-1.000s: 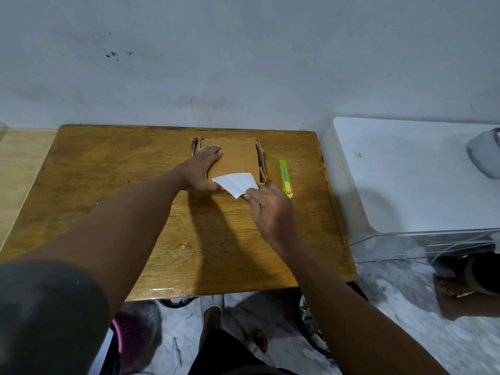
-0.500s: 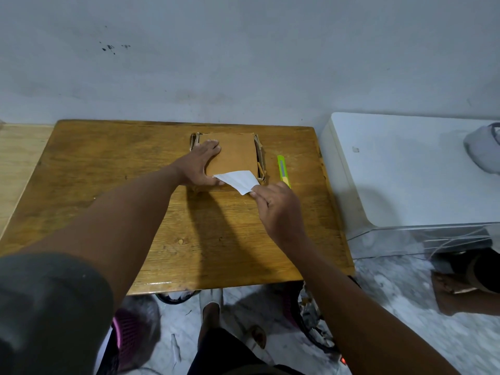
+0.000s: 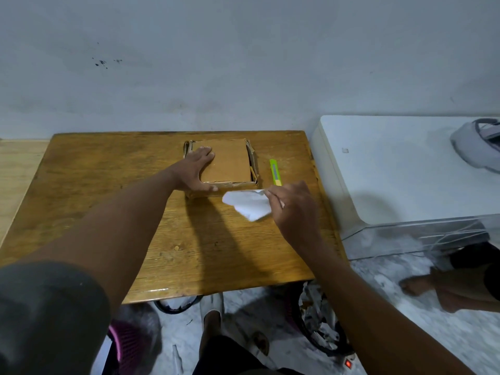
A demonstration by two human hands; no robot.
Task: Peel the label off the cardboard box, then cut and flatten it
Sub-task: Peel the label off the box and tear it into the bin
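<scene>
A low brown cardboard box (image 3: pixel 228 163) sits at the back middle of the wooden table (image 3: pixel 108 185). My left hand (image 3: pixel 196 170) lies flat on the box's left side, fingers spread, pressing it down. My right hand (image 3: pixel 293 209) pinches a white label (image 3: pixel 249 204), which hangs crumpled in front of the box's near right corner, off the top face. A green utility knife (image 3: pixel 275 172) lies on the table just right of the box, beyond my right hand.
A white appliance (image 3: pixel 400 169) stands against the table's right edge, with a grey-white object (image 3: pixel 479 142) on it. Under the table are a basket of paper scraps (image 3: pixel 319 320) and a purple basket (image 3: pixel 127 339). Another person's foot (image 3: pixel 433 290) is at the right.
My right hand has pulled the label toward me and to the right, from the box's top face to the air in front of the box. The left hand stayed pressed on the box.
</scene>
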